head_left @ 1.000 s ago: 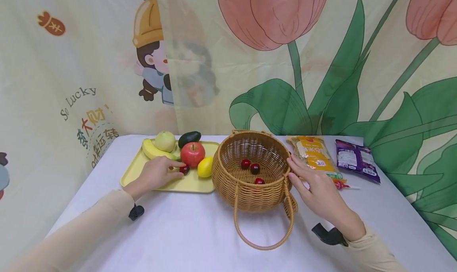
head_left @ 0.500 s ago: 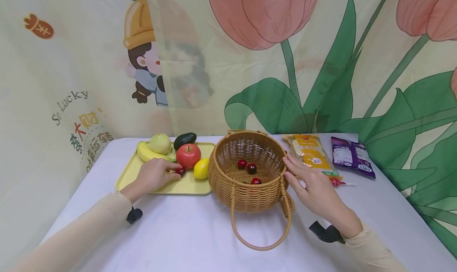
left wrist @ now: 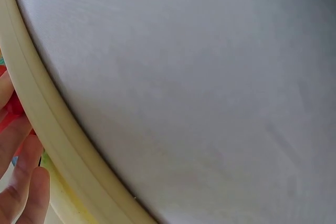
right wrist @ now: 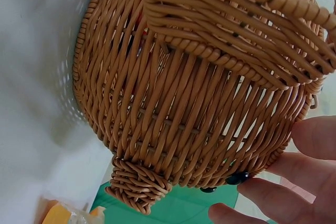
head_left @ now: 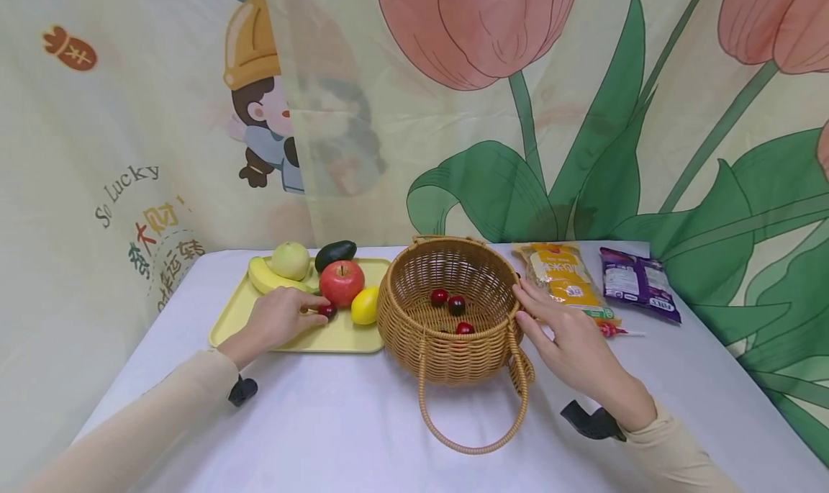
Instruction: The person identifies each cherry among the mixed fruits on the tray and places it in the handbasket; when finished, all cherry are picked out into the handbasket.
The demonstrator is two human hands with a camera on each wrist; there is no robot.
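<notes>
In the head view my left hand (head_left: 277, 319) reaches over the yellow tray (head_left: 223, 327), thumb and fingertips pinching a dark red cherry (head_left: 328, 311). The cherry sits in front of the red apple (head_left: 342, 283). The left wrist view shows curled fingers behind the tray's rim (left wrist: 63, 114). My right hand (head_left: 563, 335) rests its extended fingers on the right rim of the brown wicker basket (head_left: 447, 360). Several cherries, such as a red one (head_left: 439, 297), lie inside it. In the right wrist view the fingertips (right wrist: 273, 198) touch the woven wall near small black beads (right wrist: 238, 178).
A banana (head_left: 268, 277), a pale green round fruit (head_left: 291, 260), an avocado (head_left: 335, 254) and a lemon (head_left: 365, 306) share the tray. The basket's handle (head_left: 476, 450) hangs forward onto the white table. Beyond the right hand lie a grain bag (head_left: 560, 270), a purple packet (head_left: 637, 284) and a red lollipop (head_left: 611, 329).
The head view has turned slightly to the right, shifting everything a little left. Both hands keep their places, the left at the cherry and the right on the basket rim.
</notes>
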